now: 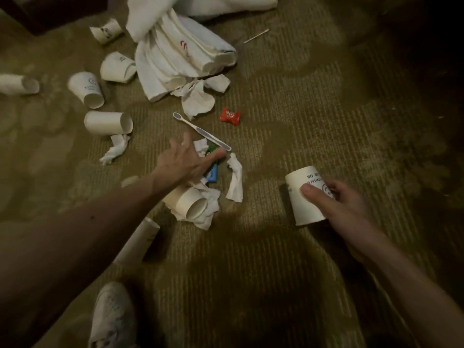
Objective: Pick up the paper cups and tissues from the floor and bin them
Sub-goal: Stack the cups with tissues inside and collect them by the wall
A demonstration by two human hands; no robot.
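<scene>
- Paper cup (305, 197), lower right of centre, held by the right hand (347, 209): dark print on its wall in two short lines.
  - The top line ends in letters that look like "OK". The rest runs off round the curve.
  - The second line is blurred and partly under the thumb, so it is not legible.
  - Beside the thumb is a curved line emblem, half hidden.
- Red candy wrapper (230, 116), centre: pale lettering, too blurred to read.
- White cloth (185, 54), upper centre: a small mark of red curved strokes. No letters can be made out.
- Crushed cup (106, 30), dented cup (116, 66) and lying cup (86, 89), upper left: each has a dark printed emblem, smudged and unreadable.
</scene>
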